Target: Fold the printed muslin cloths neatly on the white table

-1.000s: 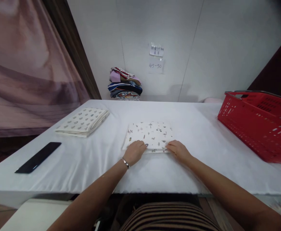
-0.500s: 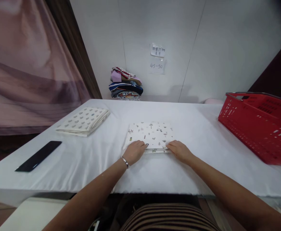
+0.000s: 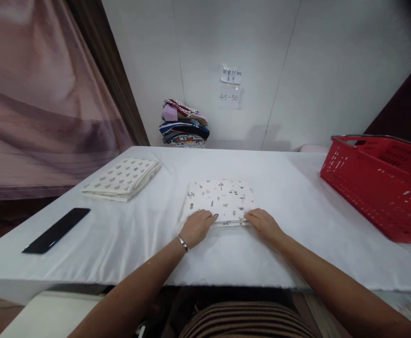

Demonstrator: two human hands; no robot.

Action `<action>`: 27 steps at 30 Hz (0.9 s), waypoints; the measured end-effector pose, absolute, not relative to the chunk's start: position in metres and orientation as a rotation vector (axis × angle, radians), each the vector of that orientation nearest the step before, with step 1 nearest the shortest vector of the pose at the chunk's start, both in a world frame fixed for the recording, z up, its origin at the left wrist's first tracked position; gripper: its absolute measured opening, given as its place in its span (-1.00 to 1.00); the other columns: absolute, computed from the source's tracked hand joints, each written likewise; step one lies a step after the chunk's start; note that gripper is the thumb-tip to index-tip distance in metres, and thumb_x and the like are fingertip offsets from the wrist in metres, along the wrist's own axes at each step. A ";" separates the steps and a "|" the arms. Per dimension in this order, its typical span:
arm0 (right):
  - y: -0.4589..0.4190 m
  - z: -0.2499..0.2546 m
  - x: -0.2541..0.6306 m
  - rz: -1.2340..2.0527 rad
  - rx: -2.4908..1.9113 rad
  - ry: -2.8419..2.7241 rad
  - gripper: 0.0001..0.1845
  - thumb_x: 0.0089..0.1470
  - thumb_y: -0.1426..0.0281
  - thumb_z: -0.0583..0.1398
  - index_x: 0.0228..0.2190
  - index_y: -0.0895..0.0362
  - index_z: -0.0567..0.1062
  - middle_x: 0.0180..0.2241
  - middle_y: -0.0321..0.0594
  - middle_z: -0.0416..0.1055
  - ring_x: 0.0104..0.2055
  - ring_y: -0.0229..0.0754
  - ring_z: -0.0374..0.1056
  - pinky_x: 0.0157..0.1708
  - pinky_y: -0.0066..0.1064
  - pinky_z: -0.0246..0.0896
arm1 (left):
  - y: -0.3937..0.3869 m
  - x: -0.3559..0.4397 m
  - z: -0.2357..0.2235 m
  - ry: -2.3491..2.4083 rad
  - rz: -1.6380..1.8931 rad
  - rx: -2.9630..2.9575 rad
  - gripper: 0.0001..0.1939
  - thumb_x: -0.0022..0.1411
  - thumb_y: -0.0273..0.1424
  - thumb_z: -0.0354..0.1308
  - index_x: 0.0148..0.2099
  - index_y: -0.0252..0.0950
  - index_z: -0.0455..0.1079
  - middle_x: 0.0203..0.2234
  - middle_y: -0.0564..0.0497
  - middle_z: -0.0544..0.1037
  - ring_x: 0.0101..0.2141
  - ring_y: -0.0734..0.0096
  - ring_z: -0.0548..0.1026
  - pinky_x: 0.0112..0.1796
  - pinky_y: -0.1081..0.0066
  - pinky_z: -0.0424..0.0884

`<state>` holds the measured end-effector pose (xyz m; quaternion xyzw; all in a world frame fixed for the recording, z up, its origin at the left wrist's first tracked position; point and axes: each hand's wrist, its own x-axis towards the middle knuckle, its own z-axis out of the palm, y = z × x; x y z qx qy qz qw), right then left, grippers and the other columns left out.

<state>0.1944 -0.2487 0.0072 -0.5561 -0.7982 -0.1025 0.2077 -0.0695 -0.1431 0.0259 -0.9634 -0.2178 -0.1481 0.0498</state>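
Observation:
In front of me on the table lies a folded white cloth (image 3: 223, 199) with small printed palms, leaves and fruit. My left hand (image 3: 199, 227), with a silver bracelet at the wrist, grips its near left corner. At the near right corner my right hand (image 3: 263, 223) has its fingers closed on the edge. Both thumbs and fingertips are partly hidden by the hands and the cloth's fold. The layers of the near edge show between the two hands.
A second folded cloth (image 3: 124, 178) with grey heart-like prints lies on the left of the white-covered table (image 3: 283, 183). Nearer me is a black flat object (image 3: 57, 230). A red basket (image 3: 374, 188) stands at the right, and stacked fabrics (image 3: 184, 124) rise behind the far edge.
Almost nothing differs. Both hands keep to the near corners of the cloth, and the whole view has shifted very slightly.

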 end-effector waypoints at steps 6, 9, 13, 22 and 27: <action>-0.257 0.011 0.190 -0.183 -1.522 -2.231 -0.72 0.15 0.44 0.00 -0.12 0.17 0.37 -0.17 -0.08 0.36 -0.15 -0.11 0.23 -0.21 -0.25 0.19 | -0.147 -0.075 0.022 -0.594 -0.447 -2.970 -0.75 0.21 -0.38 0.01 -0.05 -0.30 0.28 -0.29 -0.03 0.41 -0.27 0.33 0.31 -0.27 0.33 0.26; -0.263 0.008 0.191 -0.230 -1.494 -2.233 -0.68 0.15 0.45 -0.01 -0.05 0.16 0.33 -0.10 -0.05 0.32 -0.08 -0.08 0.21 -0.15 -0.19 0.19 | -0.147 -0.077 0.018 -0.602 -0.492 -2.929 -0.76 0.24 -0.45 -0.06 -0.04 -0.28 0.27 -0.30 -0.01 0.41 -0.27 0.35 0.31 -0.26 0.34 0.24; -0.265 -0.003 0.194 -0.322 -1.511 -2.205 -0.62 0.14 0.55 -0.05 -0.03 0.13 0.33 -0.06 -0.04 0.31 -0.02 -0.09 0.19 -0.10 -0.17 0.17 | -0.148 -0.078 0.012 -0.597 -0.513 -2.885 -0.74 0.29 -0.46 -0.16 -0.06 -0.24 0.30 -0.33 0.01 0.43 -0.29 0.36 0.33 -0.29 0.34 0.24; -0.266 -0.002 0.195 -0.322 -1.524 -2.207 -0.55 0.10 0.57 -0.03 0.00 0.07 0.34 -0.06 -0.08 0.35 -0.04 -0.08 0.25 -0.10 -0.16 0.22 | -0.131 -0.081 0.042 -0.936 -0.884 -2.987 -0.73 0.28 -0.27 -0.12 -0.21 -0.23 0.38 -0.25 0.00 0.46 -0.19 0.42 0.36 -0.16 0.37 0.32; -0.267 -0.004 0.197 -0.229 -1.567 -2.198 -0.55 0.11 0.53 -0.05 0.01 0.06 0.35 -0.05 -0.09 0.35 -0.01 -0.05 0.24 -0.06 -0.14 0.21 | -0.113 -0.080 0.035 -1.321 -0.530 -2.892 -0.52 0.19 -0.17 -0.03 0.09 -0.32 0.23 0.13 -0.15 0.21 0.14 0.15 0.10 0.07 0.15 0.12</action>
